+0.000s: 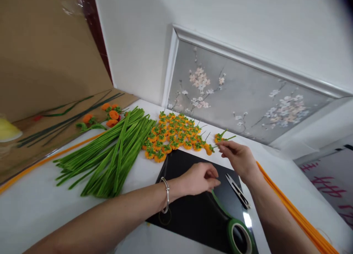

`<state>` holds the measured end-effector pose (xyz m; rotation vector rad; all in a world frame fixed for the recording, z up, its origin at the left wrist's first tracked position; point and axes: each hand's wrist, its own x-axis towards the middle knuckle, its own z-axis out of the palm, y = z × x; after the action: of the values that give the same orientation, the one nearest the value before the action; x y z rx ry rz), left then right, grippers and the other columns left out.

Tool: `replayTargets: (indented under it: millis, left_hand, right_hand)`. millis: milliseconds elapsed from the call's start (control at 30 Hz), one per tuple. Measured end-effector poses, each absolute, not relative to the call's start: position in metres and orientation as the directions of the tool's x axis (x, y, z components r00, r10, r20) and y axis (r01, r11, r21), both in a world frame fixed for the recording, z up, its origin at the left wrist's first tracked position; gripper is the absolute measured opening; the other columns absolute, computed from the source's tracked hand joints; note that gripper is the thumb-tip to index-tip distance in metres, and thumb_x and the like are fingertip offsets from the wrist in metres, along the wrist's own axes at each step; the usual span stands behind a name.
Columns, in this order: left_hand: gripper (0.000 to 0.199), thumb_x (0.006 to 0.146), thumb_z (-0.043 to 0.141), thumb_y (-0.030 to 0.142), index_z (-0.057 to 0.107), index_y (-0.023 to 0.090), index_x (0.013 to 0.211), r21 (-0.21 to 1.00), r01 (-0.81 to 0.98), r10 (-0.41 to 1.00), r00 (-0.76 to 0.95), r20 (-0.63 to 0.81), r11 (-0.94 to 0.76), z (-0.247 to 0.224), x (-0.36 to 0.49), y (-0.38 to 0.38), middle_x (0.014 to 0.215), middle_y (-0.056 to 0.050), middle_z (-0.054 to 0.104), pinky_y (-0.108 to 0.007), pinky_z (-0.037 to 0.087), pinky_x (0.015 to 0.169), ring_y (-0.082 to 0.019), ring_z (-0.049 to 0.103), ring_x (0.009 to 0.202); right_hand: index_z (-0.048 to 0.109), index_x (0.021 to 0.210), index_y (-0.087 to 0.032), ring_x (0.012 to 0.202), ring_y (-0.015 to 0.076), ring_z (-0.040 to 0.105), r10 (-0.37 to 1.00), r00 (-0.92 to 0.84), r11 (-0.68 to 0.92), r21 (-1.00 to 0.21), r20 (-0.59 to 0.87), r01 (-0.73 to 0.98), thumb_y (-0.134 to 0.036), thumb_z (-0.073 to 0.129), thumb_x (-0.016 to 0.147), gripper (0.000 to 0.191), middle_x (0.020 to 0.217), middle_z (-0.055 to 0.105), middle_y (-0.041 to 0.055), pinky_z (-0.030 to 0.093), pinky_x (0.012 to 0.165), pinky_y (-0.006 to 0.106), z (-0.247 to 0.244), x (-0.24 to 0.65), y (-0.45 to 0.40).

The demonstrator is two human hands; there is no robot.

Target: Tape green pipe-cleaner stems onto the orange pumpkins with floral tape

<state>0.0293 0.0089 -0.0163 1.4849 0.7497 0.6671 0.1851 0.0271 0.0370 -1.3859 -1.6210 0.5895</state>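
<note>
My right hand (234, 154) pinches the thin stem of a small orange pipe-cleaner flower (209, 149), at the edge of a cluster of similar orange flowers with green tops (176, 132). Below and to the left, my left hand (200, 178) hovers over a black board (190, 213), fingers curled closed. A strip of green floral tape (219, 202) runs from its roll (230, 235) up to those fingertips. Beside the right wrist, thread snips (237, 190) lie on the board. Another orange flower with green stems (220, 136) sits just behind the right hand.
Green pipe cleaners (110, 158) are heaped on the white table (35, 206) at left. Darker orange flowers (113, 116) and dark stems lie beyond them. Orange pipe cleaners (292, 206) stretch along the right. A wall with a framed floral panel (234, 95) bounds the back.
</note>
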Motion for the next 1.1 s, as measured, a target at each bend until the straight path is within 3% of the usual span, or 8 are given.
replayTargets:
  millis: [67, 167, 500, 633, 767, 900, 1100]
  left_hand:
    - [0.009, 0.073, 0.061, 0.022, 0.06, 0.014, 0.078, 0.994, 0.105, 0.72, 0.691, -0.063, -0.014, -0.02, 0.03, 0.005, 0.06, 0.003, 0.056, -0.021, 0.046, 0.048, -0.01, 0.055, 0.05]
    - [0.007, 0.072, 0.06, 0.021, 0.062, 0.016, 0.076, 0.988, 0.148, 0.673, 0.735, -0.078, -0.047, -0.021, 0.029, 0.002, 0.057, 0.003, 0.055, -0.02, 0.045, 0.047, -0.011, 0.057, 0.05]
    - [0.008, 0.069, 0.057, 0.008, 0.055, 0.015, 0.065, 0.993, 0.106, 0.692, 0.721, -0.045, -0.047, -0.025, 0.029, 0.005, 0.052, 0.004, 0.052, -0.022, 0.046, 0.046, -0.011, 0.053, 0.046]
    - [0.01, 0.07, 0.055, 0.008, 0.054, 0.015, 0.064, 0.994, 0.092, 0.692, 0.721, -0.03, -0.053, -0.024, 0.03, 0.004, 0.05, 0.004, 0.051, -0.023, 0.046, 0.045, -0.011, 0.052, 0.045]
    - [0.009, 0.072, 0.054, 0.012, 0.055, 0.015, 0.064, 0.993, 0.103, 0.693, 0.72, -0.036, -0.056, -0.021, 0.03, 0.007, 0.052, 0.003, 0.053, -0.024, 0.047, 0.047, -0.011, 0.053, 0.046]
    - [0.009, 0.076, 0.053, 0.02, 0.058, 0.014, 0.071, 0.993, 0.099, 0.702, 0.711, -0.025, -0.064, -0.012, 0.027, 0.015, 0.056, 0.002, 0.055, -0.024, 0.048, 0.052, -0.011, 0.055, 0.05]
    - [0.015, 0.079, 0.053, 0.026, 0.06, 0.013, 0.079, 0.991, 0.101, 0.744, 0.668, -0.002, -0.088, 0.008, 0.022, 0.029, 0.07, 0.001, 0.058, -0.019, 0.044, 0.054, -0.007, 0.052, 0.055]
  right_hand:
    - [0.072, 0.088, -0.019, 0.06, 0.015, 0.059, 0.917, -0.123, 0.361, -0.658, 0.379, 0.661, -0.029, 0.055, 0.082, 0.021, 0.08, 0.069, 0.0049, 0.049, 0.061, 0.031, 0.039, 0.171, 0.036]
    - [0.073, 0.084, -0.022, 0.068, 0.0174, 0.062, 0.872, -0.273, 0.465, -0.508, 0.407, 0.725, -0.021, 0.053, 0.083, 0.021, 0.083, 0.07, 0.0056, 0.048, 0.067, 0.031, 0.037, 0.144, 0.045]
    - [0.074, 0.08, -0.023, 0.079, 0.0197, 0.066, 0.811, -0.486, 0.576, -0.3, 0.327, 0.76, -0.006, 0.05, 0.081, 0.029, 0.087, 0.073, 0.0052, 0.048, 0.07, 0.028, 0.022, 0.104, 0.064]
    - [0.074, 0.091, -0.025, 0.083, 0.0199, 0.066, 0.808, -0.5, 0.58, -0.273, 0.31, 0.767, -0.007, 0.052, 0.081, 0.03, 0.089, 0.073, 0.0041, 0.049, 0.074, 0.028, 0.024, 0.103, 0.065]
    - [0.065, 0.115, -0.027, 0.091, 0.0221, 0.065, 0.832, -0.455, 0.539, -0.268, 0.319, 0.798, -0.012, 0.057, 0.081, 0.039, 0.107, 0.069, 0.0063, 0.049, 0.078, 0.03, 0.037, 0.106, 0.055]
    - [0.055, 0.128, -0.028, 0.084, 0.0205, 0.065, 0.847, -0.352, 0.474, -0.266, 0.398, 0.839, -0.018, 0.058, 0.082, 0.047, 0.112, 0.066, 0.0068, 0.049, 0.077, 0.031, 0.061, 0.126, 0.039]
    - [0.059, 0.122, -0.023, 0.079, 0.0168, 0.065, 0.881, -0.109, 0.348, -0.476, 0.461, 0.807, -0.024, 0.056, 0.084, 0.039, 0.102, 0.069, 0.006, 0.051, 0.075, 0.03, 0.09, 0.184, -0.003]
